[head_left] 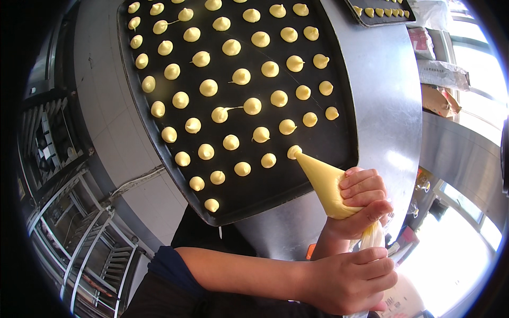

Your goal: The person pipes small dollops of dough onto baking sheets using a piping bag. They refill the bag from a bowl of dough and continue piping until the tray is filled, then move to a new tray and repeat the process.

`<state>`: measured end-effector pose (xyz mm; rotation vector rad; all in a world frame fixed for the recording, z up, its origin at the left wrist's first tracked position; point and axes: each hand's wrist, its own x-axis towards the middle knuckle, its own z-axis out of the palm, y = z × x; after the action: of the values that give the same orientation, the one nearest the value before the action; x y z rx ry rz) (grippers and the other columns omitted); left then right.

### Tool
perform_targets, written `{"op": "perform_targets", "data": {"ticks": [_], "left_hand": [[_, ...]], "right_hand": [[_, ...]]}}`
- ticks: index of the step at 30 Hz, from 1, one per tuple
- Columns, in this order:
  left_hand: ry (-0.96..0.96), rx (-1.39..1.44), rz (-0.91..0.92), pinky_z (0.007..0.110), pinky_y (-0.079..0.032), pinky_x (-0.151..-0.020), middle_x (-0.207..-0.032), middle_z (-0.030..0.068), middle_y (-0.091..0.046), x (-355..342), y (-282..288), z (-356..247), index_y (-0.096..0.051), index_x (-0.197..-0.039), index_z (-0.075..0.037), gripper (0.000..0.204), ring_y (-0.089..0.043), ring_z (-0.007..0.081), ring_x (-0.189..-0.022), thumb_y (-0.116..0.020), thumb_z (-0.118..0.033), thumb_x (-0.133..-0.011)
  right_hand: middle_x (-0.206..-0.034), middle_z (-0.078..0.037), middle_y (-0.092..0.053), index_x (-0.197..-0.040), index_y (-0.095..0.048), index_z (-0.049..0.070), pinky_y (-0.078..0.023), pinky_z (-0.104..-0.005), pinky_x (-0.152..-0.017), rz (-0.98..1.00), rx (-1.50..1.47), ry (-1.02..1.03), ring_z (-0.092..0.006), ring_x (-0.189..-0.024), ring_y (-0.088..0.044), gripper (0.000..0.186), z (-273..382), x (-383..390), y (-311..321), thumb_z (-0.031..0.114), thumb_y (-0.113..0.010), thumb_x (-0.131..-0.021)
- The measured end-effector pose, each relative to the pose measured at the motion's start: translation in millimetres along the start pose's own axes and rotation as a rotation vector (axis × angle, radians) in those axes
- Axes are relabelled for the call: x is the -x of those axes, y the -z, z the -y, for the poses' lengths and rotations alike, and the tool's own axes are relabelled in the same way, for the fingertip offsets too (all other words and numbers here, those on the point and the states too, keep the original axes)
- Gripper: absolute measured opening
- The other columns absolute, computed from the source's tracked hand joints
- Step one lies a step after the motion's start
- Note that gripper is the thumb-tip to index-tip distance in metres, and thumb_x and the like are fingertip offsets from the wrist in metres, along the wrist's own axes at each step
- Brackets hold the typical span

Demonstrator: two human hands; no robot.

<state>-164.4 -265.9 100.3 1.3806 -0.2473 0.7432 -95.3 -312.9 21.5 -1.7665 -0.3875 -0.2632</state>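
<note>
A piping bag (pixel 324 185) filled with pale yellow batter slants down to the left. Its tip touches a small mound of batter (pixel 293 152) on a black baking tray (pixel 254 199). My right hand (pixel 363 199) is closed round the full part of the bag, fingers and thumb wrapped about it. Lower down, my left hand (pixel 350 278) grips the gathered clear end of the same bag, and its forearm crosses over my right one. Rows of round, peaked batter mounds (pixel 231 142) cover much of the tray, a few joined by thin strands.
The tray lies on a shiny metal table (pixel 379 90) and overhangs its left side. A second tray with mounds (pixel 379 16) sits at the far right. Paper and plastic bags (pixel 442 74) stand beyond the right edge. At the lower left is a metal rack (pixel 87 233).
</note>
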Motion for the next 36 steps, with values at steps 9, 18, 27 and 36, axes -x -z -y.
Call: {"op": "perform_targets", "data": {"ticks": [9,18,27,36], "left_hand": [[0.010,0.037,-0.003,0.037,-0.049,-0.080,-0.079,0.0021,-0.054,-3.0,0.3,-1.0,-0.061,-0.071,-0.015,0.024,-0.058,0.0220,-0.078,-0.075,-0.022,-0.089],[-0.043,0.069,0.092,0.036,-0.048,-0.074,-0.080,0.0019,-0.056,-5.0,-1.4,-2.6,-0.063,-0.074,-0.014,0.021,-0.058,0.0215,-0.077,-0.073,-0.023,-0.090],[0.005,0.158,0.038,0.041,-0.052,-0.086,-0.094,0.0075,-0.062,-7.7,-27.9,-9.9,-0.068,-0.082,-0.007,0.022,-0.062,0.0273,-0.091,-0.075,-0.026,-0.089],[0.171,0.184,0.170,0.047,-0.052,-0.108,-0.113,0.0184,-0.069,3.2,-17.6,17.7,-0.076,-0.097,0.005,0.036,-0.066,0.0365,-0.114,-0.084,-0.030,-0.093]], "right_hand": [[-0.069,-0.003,-0.058,-0.070,-0.056,0.013,-0.056,-0.0376,-0.076,-0.007,-0.024,-0.006,-0.0180,-0.068,-0.061,0.068,-0.5,2.3,2.2,0.053,-0.034,-0.121],[-0.093,-0.005,-0.065,-0.096,-0.065,0.013,-0.055,-0.0460,-0.102,-0.100,-0.232,-0.034,-0.0241,-0.095,-0.066,0.068,13.2,-8.4,11.0,0.059,-0.020,-0.120],[-0.082,-0.004,-0.065,-0.081,-0.065,0.014,-0.056,-0.0456,-0.103,0.007,-0.293,0.064,-0.0229,-0.088,-0.068,0.076,18.3,-34.1,51.5,0.060,-0.018,-0.120],[-0.070,-0.002,-0.060,-0.070,-0.057,0.016,-0.057,-0.0402,-0.089,-0.083,-0.183,0.013,-0.0169,-0.070,-0.063,0.074,-29.4,-22.2,33.6,0.058,-0.021,-0.120]]}}
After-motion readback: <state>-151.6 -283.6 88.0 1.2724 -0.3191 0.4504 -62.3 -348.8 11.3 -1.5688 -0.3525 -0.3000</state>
